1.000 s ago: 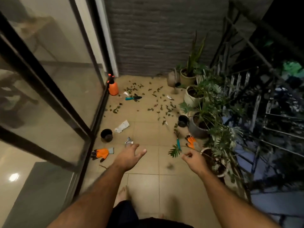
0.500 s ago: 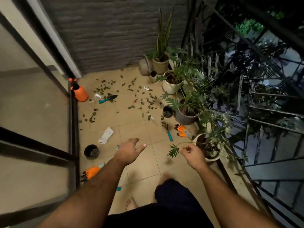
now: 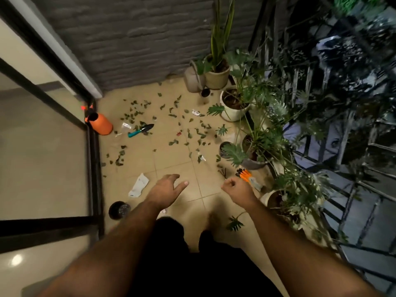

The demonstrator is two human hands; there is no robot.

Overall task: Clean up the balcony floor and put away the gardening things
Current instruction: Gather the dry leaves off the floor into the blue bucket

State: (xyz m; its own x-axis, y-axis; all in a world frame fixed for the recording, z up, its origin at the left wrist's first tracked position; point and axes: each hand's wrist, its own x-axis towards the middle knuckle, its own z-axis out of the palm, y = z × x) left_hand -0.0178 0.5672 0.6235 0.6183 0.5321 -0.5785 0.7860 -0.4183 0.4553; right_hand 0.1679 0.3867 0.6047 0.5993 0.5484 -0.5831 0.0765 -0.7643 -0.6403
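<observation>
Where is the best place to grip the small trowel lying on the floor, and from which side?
Probably the teal handle of the trowel, from above. It lies flat on the floor; the handle points toward the orange sprayer, the dark blade away from it.

The right hand [image 3: 236,190] hides part of the orange glove [image 3: 246,175]. The railing [image 3: 347,146] is motion-blurred (right side especially). Both forearms run off the bottom edge.
</observation>
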